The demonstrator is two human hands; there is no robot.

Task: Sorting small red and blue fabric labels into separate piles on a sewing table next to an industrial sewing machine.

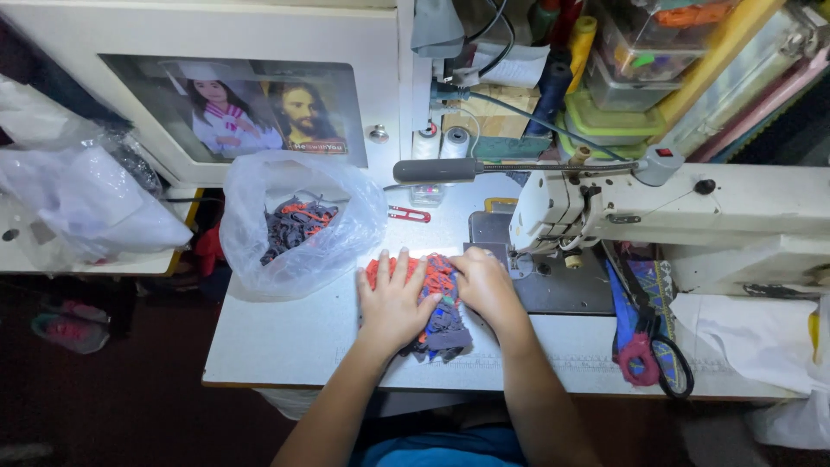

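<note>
Your left hand (pixel 393 303) lies flat, fingers spread, on the fabric pile (pixel 432 303); your right hand (pixel 486 290) presses its right side, fingers curled over it. The pile sits mid-desk (pixel 285 346), near the front edge, beside the sewing machine (pixel 674 212). A plastic bag (pixel 298 220) of scraps stands left; scissors (pixel 653 355) lie near the front right edge.
</note>
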